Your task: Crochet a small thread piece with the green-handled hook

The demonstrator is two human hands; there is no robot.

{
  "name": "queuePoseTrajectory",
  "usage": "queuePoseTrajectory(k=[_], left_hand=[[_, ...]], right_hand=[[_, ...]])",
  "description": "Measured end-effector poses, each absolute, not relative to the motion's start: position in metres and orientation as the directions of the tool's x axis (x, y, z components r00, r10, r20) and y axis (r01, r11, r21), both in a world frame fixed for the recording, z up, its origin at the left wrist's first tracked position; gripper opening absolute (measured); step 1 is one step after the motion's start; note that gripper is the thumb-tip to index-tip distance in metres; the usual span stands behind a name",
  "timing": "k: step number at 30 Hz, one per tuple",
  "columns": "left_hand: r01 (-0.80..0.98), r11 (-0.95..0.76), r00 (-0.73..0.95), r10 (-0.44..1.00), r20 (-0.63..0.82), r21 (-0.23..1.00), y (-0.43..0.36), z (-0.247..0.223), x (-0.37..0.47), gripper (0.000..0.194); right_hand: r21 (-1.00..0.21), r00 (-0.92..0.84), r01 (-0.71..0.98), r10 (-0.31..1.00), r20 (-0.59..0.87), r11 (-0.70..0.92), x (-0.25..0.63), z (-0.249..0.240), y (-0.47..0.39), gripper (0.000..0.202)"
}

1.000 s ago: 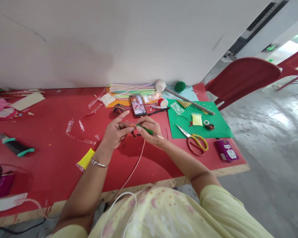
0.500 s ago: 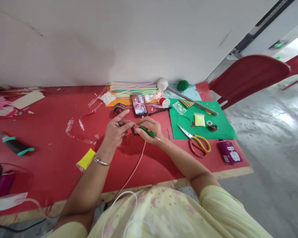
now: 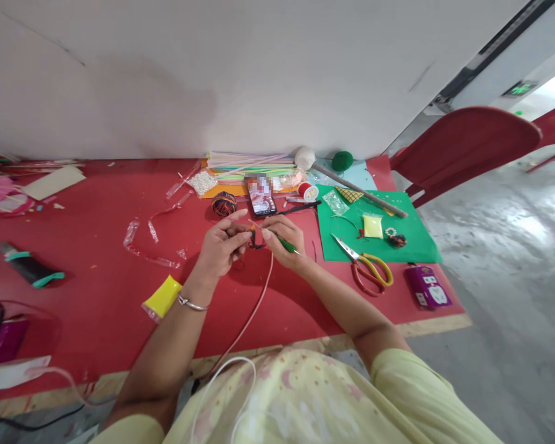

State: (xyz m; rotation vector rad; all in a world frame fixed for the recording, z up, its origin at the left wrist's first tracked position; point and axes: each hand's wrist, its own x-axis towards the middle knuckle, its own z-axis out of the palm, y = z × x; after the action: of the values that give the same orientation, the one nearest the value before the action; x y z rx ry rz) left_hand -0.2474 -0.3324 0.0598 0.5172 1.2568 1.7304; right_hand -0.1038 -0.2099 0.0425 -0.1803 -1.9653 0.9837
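A green-handled crochet hook (image 3: 287, 245) is held in my right hand (image 3: 284, 239), its thin metal tip pointing left toward my other hand. My left hand (image 3: 222, 244) pinches a small dark piece of yarn work (image 3: 254, 239), with the index finger stretched out. Just behind my left hand sits a ball of multicoloured yarn (image 3: 224, 204). A phone (image 3: 260, 196) with a lit screen lies beyond both hands. Below them a pink cable (image 3: 259, 302) runs down toward my shirt.
Scissors (image 3: 370, 269) lie on the right, partly on a green sheet (image 3: 420, 243). A purple box (image 3: 428, 286) is near the right edge. A yellow packet (image 3: 163, 297) lies beside my left forearm. Pipe cleaners (image 3: 245, 161) lie along the wall. A black-and-teal tool (image 3: 30, 268) is at left.
My left index finger has lowered slightly, and the hook has tilted in my right hand. The dark yarn piece shows more between my hands. The whole view has shifted a little.
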Motion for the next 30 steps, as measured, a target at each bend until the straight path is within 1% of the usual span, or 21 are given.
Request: queuePoseTrajectory(k=[4,8,12,14,18,21,25,29,30], left_hand=[[-0.471,-0.074,-0.470,0.864,-0.180,0.879,-0.332,0.060,-0.248,0.071],[-0.505,-0.079,-0.433,0.885,-0.173,0.860,-0.332,0.059,-0.250,0.066],[-0.571,-0.029,-0.348,0.913,-0.211,0.820,-0.334,0.058,-0.252,0.063],[-0.599,0.011,-0.286,0.931,-0.227,0.800,-0.334,0.059,-0.252,0.064],[-0.613,0.072,-0.151,0.967,-0.206,0.787,-0.336,0.064,-0.252,0.066],[-0.584,0.118,-0.084,0.975,-0.205,0.803,-0.339,0.068,-0.252,0.067],[-0.534,0.118,-0.100,0.975,-0.200,0.837,-0.340,0.070,-0.253,0.067],[-0.502,0.128,-0.111,0.971,-0.210,0.855,-0.339,0.072,-0.252,0.068],[-0.496,0.115,-0.134,0.969,-0.207,0.861,-0.338,0.073,-0.251,0.068]], right_hand=[[-0.706,-0.579,-0.257,0.480,0.659,0.659,-0.105,0.043,-0.211,0.019],[-0.721,-0.580,-0.287,0.484,0.655,0.631,-0.104,0.046,-0.212,0.019],[-0.739,-0.617,-0.307,0.466,0.634,0.600,-0.102,0.050,-0.212,0.025],[-0.738,-0.653,-0.343,0.417,0.632,0.581,-0.100,0.052,-0.211,0.024],[-0.723,-0.726,-0.465,0.246,0.642,0.511,-0.097,0.060,-0.211,0.019],[-0.733,-0.775,-0.474,0.164,0.610,0.487,-0.094,0.067,-0.211,0.020],[-0.720,-0.781,-0.476,0.134,0.610,0.505,-0.091,0.078,-0.211,0.019],[-0.702,-0.791,-0.490,0.075,0.607,0.517,-0.089,0.084,-0.210,0.016],[-0.699,-0.794,-0.486,0.068,0.604,0.524,-0.089,0.085,-0.210,0.016]])
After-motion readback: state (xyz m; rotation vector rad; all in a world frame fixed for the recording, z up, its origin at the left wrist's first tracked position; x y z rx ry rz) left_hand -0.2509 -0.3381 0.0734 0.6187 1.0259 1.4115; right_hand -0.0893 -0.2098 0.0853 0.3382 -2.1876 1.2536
